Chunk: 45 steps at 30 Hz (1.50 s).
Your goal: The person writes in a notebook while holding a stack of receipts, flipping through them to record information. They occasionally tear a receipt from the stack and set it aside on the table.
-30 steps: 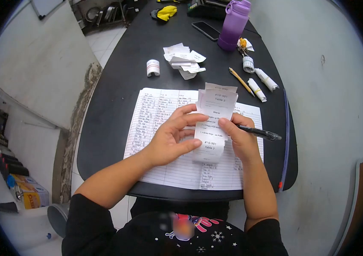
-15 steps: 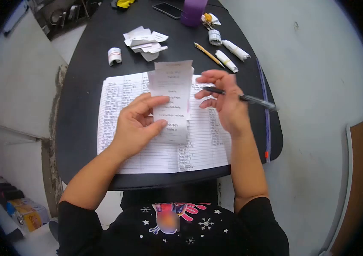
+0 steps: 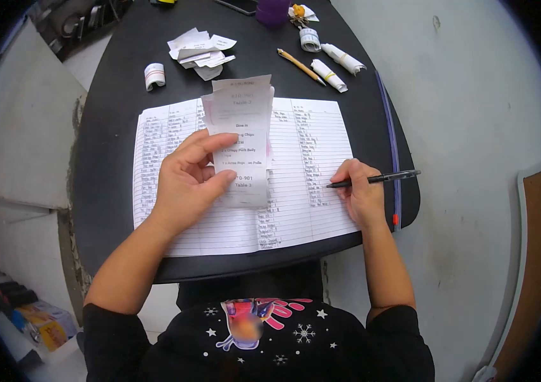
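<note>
My left hand (image 3: pixel 187 175) pinches a small stack of printed receipts (image 3: pixel 243 121) between thumb and fingers, held up over the middle of an open lined notebook (image 3: pixel 226 232). The top slip reads "Table 3" near its lower end. My right hand (image 3: pixel 364 194) is closed around a black pen (image 3: pixel 391 177). The pen's tip points left, at the handwritten column on the right page. Handwritten lists run down both pages. The receipts hide part of the notebook's centre.
On the black table (image 3: pixel 117 76), a loose receipt pile (image 3: pixel 201 52) and a curled paper roll (image 3: pixel 154 76) lie at the back left. A tan pen (image 3: pixel 301 67), rolled papers (image 3: pixel 329 75) and a purple object (image 3: pixel 273 11) are farther right. A zipper strip (image 3: pixel 390 140) runs along the right edge.
My right hand has come down from beside the receipts to the right page, its fingers closing around the pen. My left hand still holds the receipts. The view has shifted slightly.
</note>
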Each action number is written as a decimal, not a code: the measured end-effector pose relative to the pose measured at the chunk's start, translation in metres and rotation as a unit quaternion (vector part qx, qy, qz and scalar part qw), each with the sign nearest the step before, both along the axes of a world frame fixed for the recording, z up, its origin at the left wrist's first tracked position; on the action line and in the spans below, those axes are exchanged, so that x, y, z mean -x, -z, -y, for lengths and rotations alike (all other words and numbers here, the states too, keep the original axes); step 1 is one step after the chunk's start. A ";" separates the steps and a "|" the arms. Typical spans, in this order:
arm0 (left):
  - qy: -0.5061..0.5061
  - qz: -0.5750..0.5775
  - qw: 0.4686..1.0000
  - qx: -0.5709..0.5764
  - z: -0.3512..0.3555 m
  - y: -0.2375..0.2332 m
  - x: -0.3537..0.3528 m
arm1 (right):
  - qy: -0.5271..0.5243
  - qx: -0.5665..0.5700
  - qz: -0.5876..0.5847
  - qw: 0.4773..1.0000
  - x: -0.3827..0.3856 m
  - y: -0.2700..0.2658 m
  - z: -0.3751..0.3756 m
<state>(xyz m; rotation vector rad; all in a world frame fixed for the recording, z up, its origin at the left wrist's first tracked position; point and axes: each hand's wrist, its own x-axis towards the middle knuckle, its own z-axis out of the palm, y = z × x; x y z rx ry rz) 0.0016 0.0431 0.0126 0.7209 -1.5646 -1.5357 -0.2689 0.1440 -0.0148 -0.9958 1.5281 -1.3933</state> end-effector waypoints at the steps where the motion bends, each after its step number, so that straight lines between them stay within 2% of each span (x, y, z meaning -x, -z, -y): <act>1: -0.001 0.001 1.000 -0.004 0.000 0.000 0.000 | 0.010 -0.004 -0.002 1.000 0.001 0.001 -0.002; 7: 0.006 -0.003 1.000 -0.014 0.001 0.001 -0.001 | 0.040 -0.018 -0.163 0.986 -0.006 -0.012 -0.010; 16: 0.002 -0.008 1.000 0.020 -0.001 0.000 0.000 | 0.052 0.012 -0.225 0.973 -0.012 -0.009 -0.011; 37: -0.004 0.014 1.000 0.015 -0.002 -0.002 0.002 | 0.039 0.076 -0.298 0.951 -0.014 -0.002 -0.010; 45: -0.009 0.023 0.999 0.021 -0.003 -0.003 0.001 | 0.043 0.044 -0.272 0.960 -0.014 -0.009 -0.012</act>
